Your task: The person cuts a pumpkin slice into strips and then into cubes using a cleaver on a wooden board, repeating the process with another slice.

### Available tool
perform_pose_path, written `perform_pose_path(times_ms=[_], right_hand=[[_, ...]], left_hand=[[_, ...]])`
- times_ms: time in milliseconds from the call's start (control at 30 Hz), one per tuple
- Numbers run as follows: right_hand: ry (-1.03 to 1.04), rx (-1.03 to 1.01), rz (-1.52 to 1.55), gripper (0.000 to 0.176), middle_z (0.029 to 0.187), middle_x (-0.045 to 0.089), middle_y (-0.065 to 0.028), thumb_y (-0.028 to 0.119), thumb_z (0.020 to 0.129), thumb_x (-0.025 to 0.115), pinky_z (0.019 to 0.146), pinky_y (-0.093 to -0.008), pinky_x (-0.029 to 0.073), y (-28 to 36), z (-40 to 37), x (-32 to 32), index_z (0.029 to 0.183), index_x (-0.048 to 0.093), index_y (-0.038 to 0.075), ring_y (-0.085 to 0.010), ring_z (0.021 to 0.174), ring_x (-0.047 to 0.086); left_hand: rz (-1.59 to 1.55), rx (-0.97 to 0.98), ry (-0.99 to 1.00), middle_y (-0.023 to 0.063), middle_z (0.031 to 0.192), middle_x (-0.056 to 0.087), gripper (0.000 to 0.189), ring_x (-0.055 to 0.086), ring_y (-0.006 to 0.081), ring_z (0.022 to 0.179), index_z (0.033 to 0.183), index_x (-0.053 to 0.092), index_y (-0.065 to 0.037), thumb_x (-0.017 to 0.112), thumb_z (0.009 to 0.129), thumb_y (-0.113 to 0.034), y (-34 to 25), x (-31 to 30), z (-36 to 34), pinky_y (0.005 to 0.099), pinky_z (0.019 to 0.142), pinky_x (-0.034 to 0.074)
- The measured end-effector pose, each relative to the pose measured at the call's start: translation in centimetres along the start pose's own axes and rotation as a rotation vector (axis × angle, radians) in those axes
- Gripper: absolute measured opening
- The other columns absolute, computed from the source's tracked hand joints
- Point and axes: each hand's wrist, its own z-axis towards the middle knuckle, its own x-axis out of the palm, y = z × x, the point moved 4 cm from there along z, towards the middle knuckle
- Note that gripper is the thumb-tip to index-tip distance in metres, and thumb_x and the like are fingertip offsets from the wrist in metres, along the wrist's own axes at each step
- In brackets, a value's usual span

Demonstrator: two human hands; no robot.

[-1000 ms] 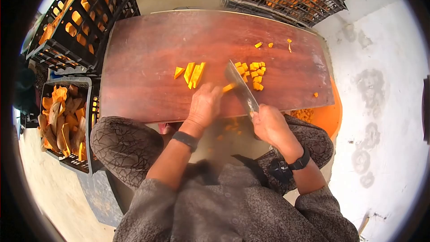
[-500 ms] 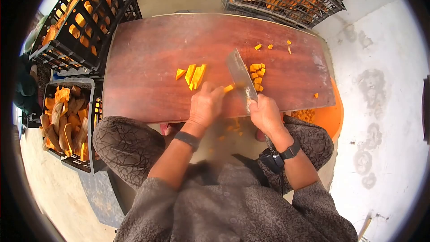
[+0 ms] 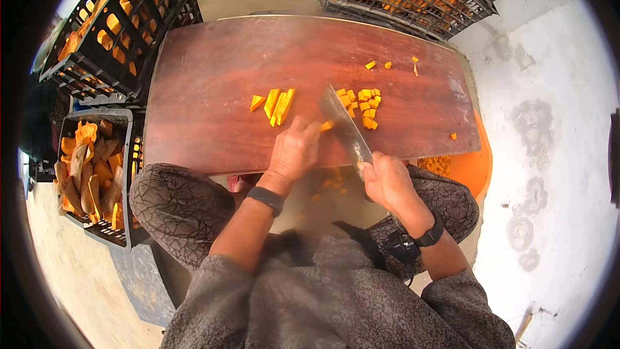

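My right hand [image 3: 389, 183] is closed round the handle of a cleaver [image 3: 347, 128], whose blade slants up and left over the red-brown wooden table [image 3: 210, 84]. Left of the blade, the fingers of my left hand [image 3: 294, 148] are closed on an orange pumpkin strip [image 3: 327, 126], its end poking out toward the steel. Small pumpkin cubes [image 3: 369, 108] lie in a cluster just right of the blade. Several uncut pumpkin strips [image 3: 281, 107] rest beyond my left hand, beside a small wedge [image 3: 257, 101].
A black crate [image 3: 129, 32] of orange pieces stands at the left, above another crate [image 3: 131, 155] of rind-edged chunks. More crates [image 3: 413, 0] are stacked at the back right. An orange basin [image 3: 479, 165] with cubes sits under the table's right edge, near a white wall [image 3: 549, 123].
The cleaver's tip has dropped lower and left, and freshly cut cubes now show beside the blade, left of the cluster. My left hand still grips the strip, now shorter-looking.
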Motion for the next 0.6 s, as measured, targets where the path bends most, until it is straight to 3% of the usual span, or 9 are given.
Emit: perform_pose_path(times_ms=[133,200,267,367,433,467,533,567,600], right_hand=[[0.020,-0.008,0.056,0.024,0.075,0.061,-0.0277,0.020,0.089,0.058,0.068,-0.0515,0.046,0.0,0.3,-0.2,0.081,0.059,-0.003,-0.0465,0.074,0.060],[0.028,-0.008,0.057,0.024,0.075,0.061,-0.0278,0.019,0.089,0.058,0.069,-0.0513,0.047,0.0,0.4,-0.2,0.080,0.059,-0.003,-0.0464,0.075,0.060],[0.037,-0.006,0.059,0.023,0.075,0.061,-0.0278,0.018,0.089,0.058,0.069,-0.0511,0.047,0.3,0.6,-0.5,0.080,0.059,-0.003,-0.0463,0.075,0.060],[0.157,0.071,0.066,0.028,0.081,0.062,-0.0308,0.019,0.091,0.057,0.074,-0.0480,0.048,0.9,1.6,-0.5,0.088,0.059,-0.008,-0.0460,0.082,0.061],[0.286,0.178,0.106,0.028,0.075,0.062,-0.0283,0.019,0.092,0.056,0.068,-0.0462,0.050,0.7,2.5,0.3,0.087,0.059,-0.009,-0.0414,0.071,0.064],[0.282,0.183,0.109,0.028,0.075,0.062,-0.0283,0.019,0.092,0.056,0.068,-0.0462,0.050,0.0,2.7,1.4,0.087,0.059,-0.009,-0.0414,0.071,0.064],[-0.146,-0.326,-0.101,0.030,0.066,0.060,-0.0246,0.019,0.093,0.055,0.056,-0.0439,0.050,0.5,3.2,2.1,0.087,0.057,-0.010,-0.0354,0.056,0.063],[-0.150,-0.328,-0.099,0.030,0.066,0.060,-0.0246,0.019,0.093,0.055,0.056,-0.0439,0.050,0.6,3.7,2.2,0.087,0.057,-0.010,-0.0354,0.056,0.063],[-0.018,-0.112,0.015,0.029,0.063,0.059,-0.0211,0.019,0.093,0.055,0.050,-0.0417,0.049,0.4,4.8,2.4,0.087,0.057,-0.009,-0.0309,0.051,0.061]], left_hand=[[-0.002,-0.009,0.004,0.0139,0.083,0.055,0.019,0.061,0.0340,0.073,0.099,0.065,-0.004,0.064,0.080,-0.001,0.5,0.3,-0.1,0.0408,0.064,0.053],[-0.043,0.002,-0.003,0.0176,0.088,0.055,0.018,0.060,0.0390,0.072,0.097,0.061,-0.006,0.058,0.079,-0.003,0.7,0.5,-0.1,0.0466,0.064,0.053],[-0.052,0.000,-0.007,0.0177,0.089,0.055,0.018,0.060,0.0389,0.072,0.096,0.061,-0.006,0.058,0.079,-0.002,0.8,0.6,-0.1,0.0464,0.064,0.053],[-0.049,0.005,-0.008,0.0161,0.087,0.055,0.017,0.061,0.0369,0.073,0.097,0.063,-0.004,0.061,0.080,-0.001,0.8,0.6,0.0,0.0436,0.064,0.053],[-0.042,0.012,0.000,0.0144,0.084,0.055,0.017,0.061,0.0350,0.073,0.097,0.064,-0.003,0.064,0.080,0.000,0.5,0.4,0.0,0.0410,0.064,0.053],[-0.039,0.006,0.003,0.0146,0.085,0.055,0.017,0.061,0.0353,0.073,0.097,0.064,-0.003,0.064,0.081,0.000,0.3,0.3,0.1,0.0411,0.064,0.053],[-0.033,0.009,-0.001,0.0147,0.085,0.055,0.017,0.061,0.0355,0.073,0.097,0.064,-0.003,0.064,0.081,0.000,0.2,0.3,0.3,0.0412,0.064,0.053],[-0.043,0.009,0.000,0.0146,0.085,0.055,0.017,0.061,0.0358,0.073,0.098,0.063,-0.003,0.064,0.081,0.000,0.3,0.3,0.2,0.0418,0.064,0.053],[-0.052,0.011,0.005,0.0145,0.086,0.055,0.018,0.061,0.0361,0.073,0.098,0.063,-0.003,0.064,0.081,0.000,0.4,0.3,0.0,0.0423,0.064,0.053]])
